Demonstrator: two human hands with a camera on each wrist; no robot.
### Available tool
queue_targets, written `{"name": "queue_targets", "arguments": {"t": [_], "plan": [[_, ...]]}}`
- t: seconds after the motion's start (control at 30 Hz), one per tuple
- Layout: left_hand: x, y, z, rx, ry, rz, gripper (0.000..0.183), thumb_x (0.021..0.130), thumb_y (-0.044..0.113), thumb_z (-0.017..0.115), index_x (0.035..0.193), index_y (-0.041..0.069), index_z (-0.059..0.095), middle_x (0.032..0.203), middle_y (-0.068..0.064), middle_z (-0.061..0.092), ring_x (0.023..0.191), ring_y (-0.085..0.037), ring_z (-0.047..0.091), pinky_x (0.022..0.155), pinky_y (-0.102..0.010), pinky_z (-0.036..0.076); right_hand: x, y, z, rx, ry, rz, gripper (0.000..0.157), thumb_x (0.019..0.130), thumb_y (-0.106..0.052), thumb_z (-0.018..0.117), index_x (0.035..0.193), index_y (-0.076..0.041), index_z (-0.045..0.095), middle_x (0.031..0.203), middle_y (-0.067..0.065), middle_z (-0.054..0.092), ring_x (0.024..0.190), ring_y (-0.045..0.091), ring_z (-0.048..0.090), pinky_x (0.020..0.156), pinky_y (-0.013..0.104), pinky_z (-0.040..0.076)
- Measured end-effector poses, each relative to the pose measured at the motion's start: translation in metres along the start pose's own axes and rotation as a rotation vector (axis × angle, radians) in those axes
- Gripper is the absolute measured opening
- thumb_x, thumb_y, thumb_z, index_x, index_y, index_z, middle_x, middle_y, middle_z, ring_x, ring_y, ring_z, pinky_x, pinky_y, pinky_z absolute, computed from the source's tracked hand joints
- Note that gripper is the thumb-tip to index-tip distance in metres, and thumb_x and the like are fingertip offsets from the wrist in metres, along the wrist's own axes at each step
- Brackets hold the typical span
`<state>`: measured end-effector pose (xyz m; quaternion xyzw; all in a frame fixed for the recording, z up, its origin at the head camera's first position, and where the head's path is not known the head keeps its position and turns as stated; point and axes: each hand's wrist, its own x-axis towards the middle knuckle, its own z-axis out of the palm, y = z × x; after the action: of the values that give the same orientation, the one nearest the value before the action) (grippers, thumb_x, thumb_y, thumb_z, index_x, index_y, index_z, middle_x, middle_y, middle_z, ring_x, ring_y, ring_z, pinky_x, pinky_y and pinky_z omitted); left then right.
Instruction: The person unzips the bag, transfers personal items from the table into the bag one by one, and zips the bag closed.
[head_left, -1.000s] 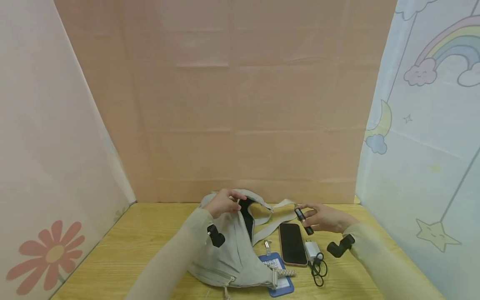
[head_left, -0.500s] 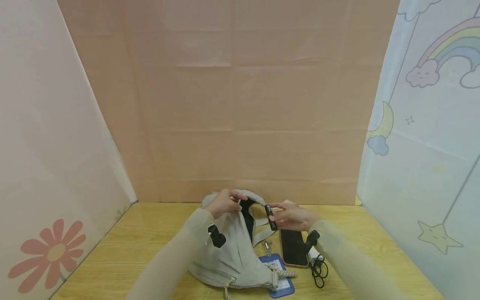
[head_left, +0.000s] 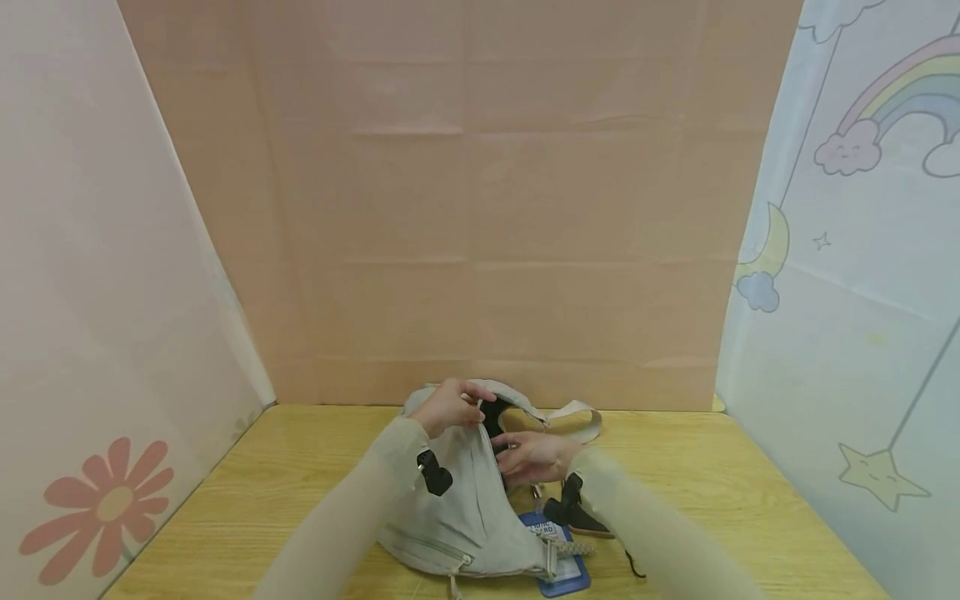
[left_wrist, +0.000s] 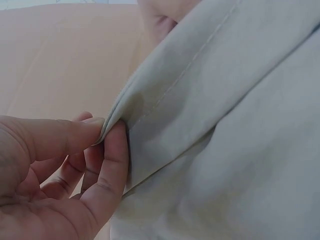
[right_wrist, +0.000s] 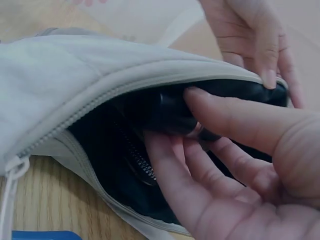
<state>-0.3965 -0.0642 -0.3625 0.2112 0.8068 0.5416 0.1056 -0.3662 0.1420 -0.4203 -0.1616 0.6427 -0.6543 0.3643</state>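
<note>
A pale grey cloth bag (head_left: 442, 500) lies on the table with its zipped mouth spread. My left hand (head_left: 446, 406) pinches the edge of that opening between thumb and fingers; the left wrist view shows the folded cloth edge (left_wrist: 112, 112) in the pinch. Reaching into the mouth is my right hand (head_left: 536, 458). Between its thumb and fingers it holds a black lipstick tube (right_wrist: 167, 112) with a thin shiny band, inside the dark lining (right_wrist: 115, 180). The tube's lower part is covered by the fingers. An inner zip (right_wrist: 135, 150) runs below it.
A blue badge holder (head_left: 573, 579) sits partly under the bag's front corner. Beneath my right forearm, a phone (head_left: 588, 525) and a black cable (head_left: 635, 567) are mostly hidden. The bag's strap (head_left: 588, 421) loops out behind. A zip pull (right_wrist: 10, 185) hangs at the opening's near end.
My right hand has moved left with the lipstick, from above the phone into the bag's mouth. My left hand has kept its hold on the edge.
</note>
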Motion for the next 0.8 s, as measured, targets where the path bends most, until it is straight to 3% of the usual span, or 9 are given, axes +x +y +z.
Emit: {"name": "queue_targets", "arguments": {"t": [0.3,0.53,0.8], "plan": [[0.001,-0.001,0.000,0.004,-0.017,0.009,0.034,0.082,-0.014,0.061,0.114,-0.003,0.068,0.083,-0.003,0.042,0.069,-0.014,0.053,0.063,-0.025,0.050,0.014,0.001,-0.002,-0.043,-0.086,0.045,0.065,0.089,0.015,0.044,0.146,0.000,0.017,0.121,0.012,0.056,0.104,0.021,0.060,0.089,0.039,0.050],[0.000,0.002,0.001,0.027,-0.014,-0.007,0.036,0.084,-0.012,0.061,0.118,-0.005,0.065,0.085,-0.003,0.044,0.071,-0.014,0.053,0.064,-0.026,0.050,0.022,-0.004,-0.003,-0.090,-0.045,0.061,0.073,0.085,0.018,0.045,0.150,0.001,0.015,0.131,0.015,0.051,0.104,0.019,0.059,0.090,0.040,0.050],[0.002,0.001,0.000,0.022,-0.007,-0.019,0.034,0.084,-0.012,0.061,0.116,-0.003,0.067,0.086,-0.003,0.043,0.070,-0.014,0.052,0.065,-0.026,0.051,0.031,-0.002,-0.006,-0.069,-0.069,0.073,0.071,0.082,0.021,0.041,0.148,0.001,0.023,0.118,0.006,0.057,0.102,0.016,0.057,0.093,0.041,0.047]]}}
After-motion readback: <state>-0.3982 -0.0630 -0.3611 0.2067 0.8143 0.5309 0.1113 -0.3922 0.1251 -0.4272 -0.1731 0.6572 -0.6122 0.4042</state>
